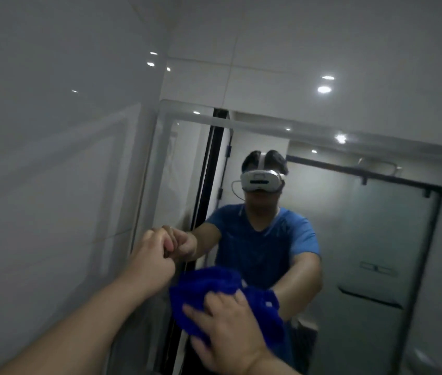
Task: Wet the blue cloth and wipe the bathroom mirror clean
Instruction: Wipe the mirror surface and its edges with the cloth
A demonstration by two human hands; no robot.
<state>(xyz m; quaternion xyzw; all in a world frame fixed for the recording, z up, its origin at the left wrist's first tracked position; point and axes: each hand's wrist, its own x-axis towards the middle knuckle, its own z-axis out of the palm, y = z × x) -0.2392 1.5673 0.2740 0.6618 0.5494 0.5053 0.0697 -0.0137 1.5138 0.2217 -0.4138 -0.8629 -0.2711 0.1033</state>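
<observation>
The right hand has no closed grip. Its fingers lie spread and flat, pressing the bunched blue cloth against the lower part of the mirror. The cloth looks soft, light and floppy, so I'd reckon it wants a broad palm over its middle, or loose corners will trail. The left hand is clenched, knuckles on the glass near its left edge; whether it hooks anything I cannot tell. Glossy wall tiles run alongside.
</observation>
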